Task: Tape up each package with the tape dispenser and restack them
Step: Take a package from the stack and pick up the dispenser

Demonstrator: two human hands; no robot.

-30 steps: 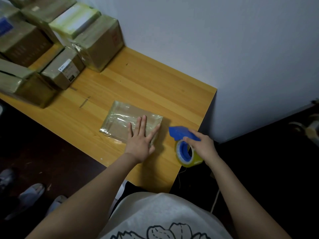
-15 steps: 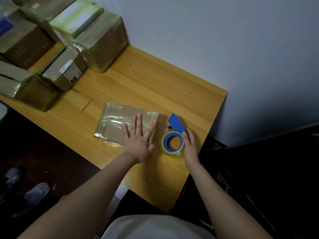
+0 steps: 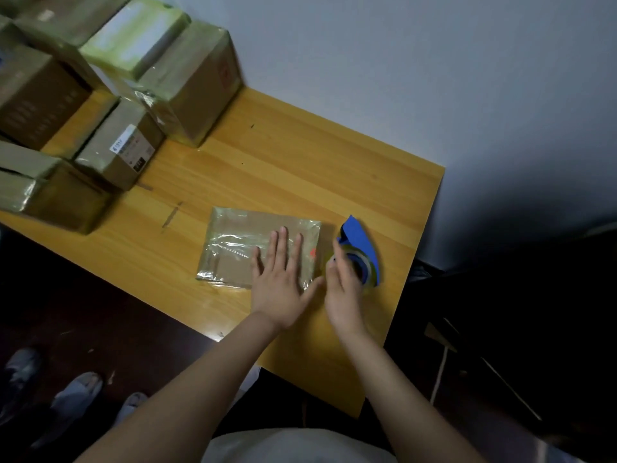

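Observation:
A flat brown package (image 3: 233, 245) wrapped in clear tape lies on the wooden table (image 3: 300, 162). My left hand (image 3: 280, 279) presses flat on its right half, fingers straight and spread. Just right of the package stands the blue tape dispenser (image 3: 362, 247) with its roll of clear tape. My right hand (image 3: 344, 289) grips the dispenser from the near side, fingers curled over the roll; the roll is mostly hidden behind the hand.
Several taped cardboard boxes (image 3: 193, 85) are stacked at the table's far left, one small box with a white label (image 3: 127, 152) in front. The wall runs along the far edge. Dark floor and shoes (image 3: 76, 389) lie below left.
My right hand has turned the dispenser up from lying flat and closed round it beside the package. The left hand stays pressed on the package.

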